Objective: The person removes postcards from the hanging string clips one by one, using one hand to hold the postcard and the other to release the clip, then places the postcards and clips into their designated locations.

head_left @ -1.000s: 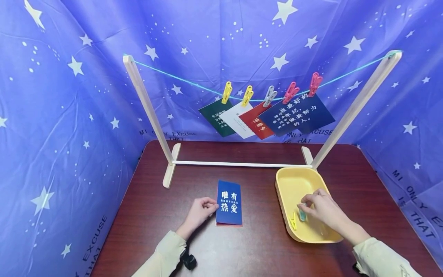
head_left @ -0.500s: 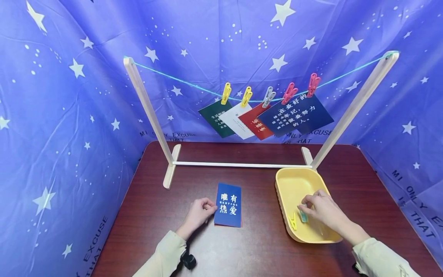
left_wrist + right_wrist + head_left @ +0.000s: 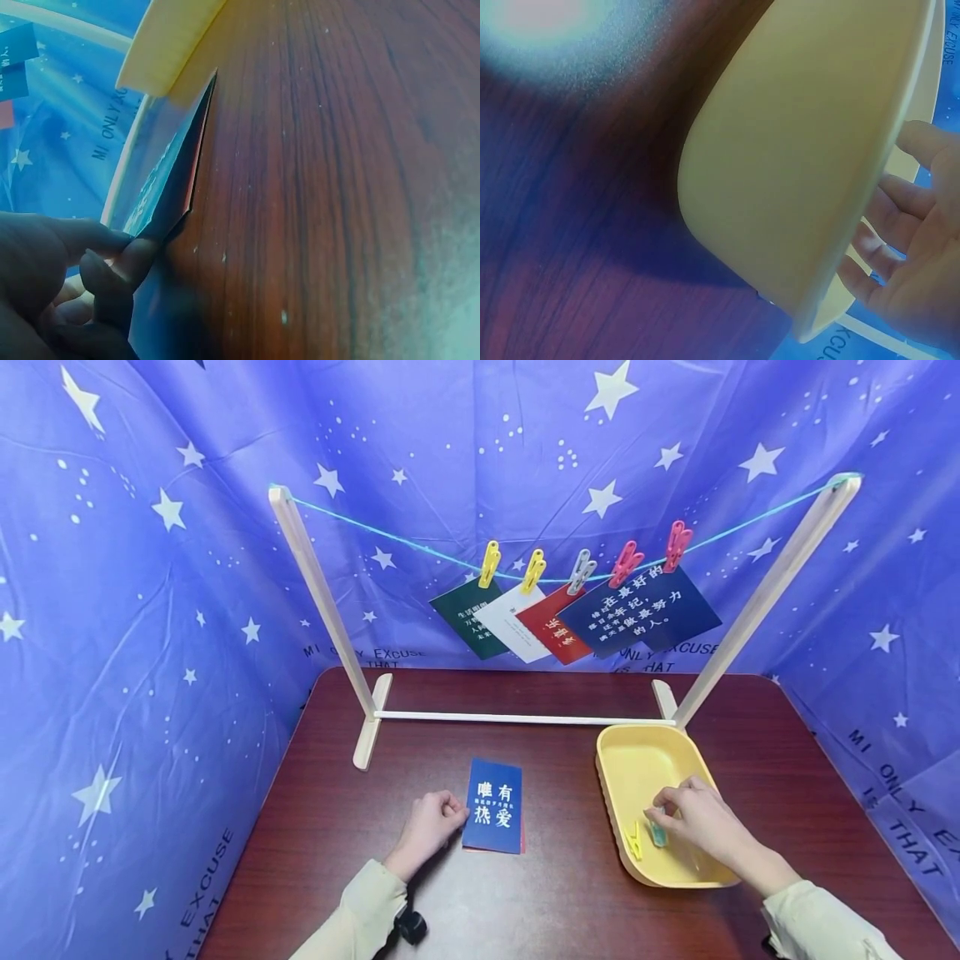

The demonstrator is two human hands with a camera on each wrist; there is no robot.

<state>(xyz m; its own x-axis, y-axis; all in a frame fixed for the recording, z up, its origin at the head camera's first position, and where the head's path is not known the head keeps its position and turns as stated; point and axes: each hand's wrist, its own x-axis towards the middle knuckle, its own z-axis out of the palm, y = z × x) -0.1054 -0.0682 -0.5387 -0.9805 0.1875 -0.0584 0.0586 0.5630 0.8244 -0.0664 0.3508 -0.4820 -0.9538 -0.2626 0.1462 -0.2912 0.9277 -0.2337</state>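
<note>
My left hand (image 3: 431,827) pinches the left edge of a blue card (image 3: 495,806) with white lettering. A red edge (image 3: 196,169) shows beneath the card in the left wrist view, and the blue sheet tilts up from it there. Inside the yellow basket (image 3: 611,777) my right hand (image 3: 701,818) pinches the top of a teal clothespin (image 3: 659,835) between thumb and forefinger. A yellow clothespin (image 3: 634,842) lies just left of it. In the right wrist view the basket's rim covers the right fingertips.
Behind stands a wooden frame (image 3: 324,610) with a teal cord (image 3: 405,541). Several cards hang from it by clothespins, among them a green card (image 3: 468,618) at the left. A white crossbar (image 3: 517,718) runs low between the posts, behind the basket.
The blue card has slid slightly left and toward me, and more of the red edge shows at its right. The teal clothespin sits a little lower under the right fingers.
</note>
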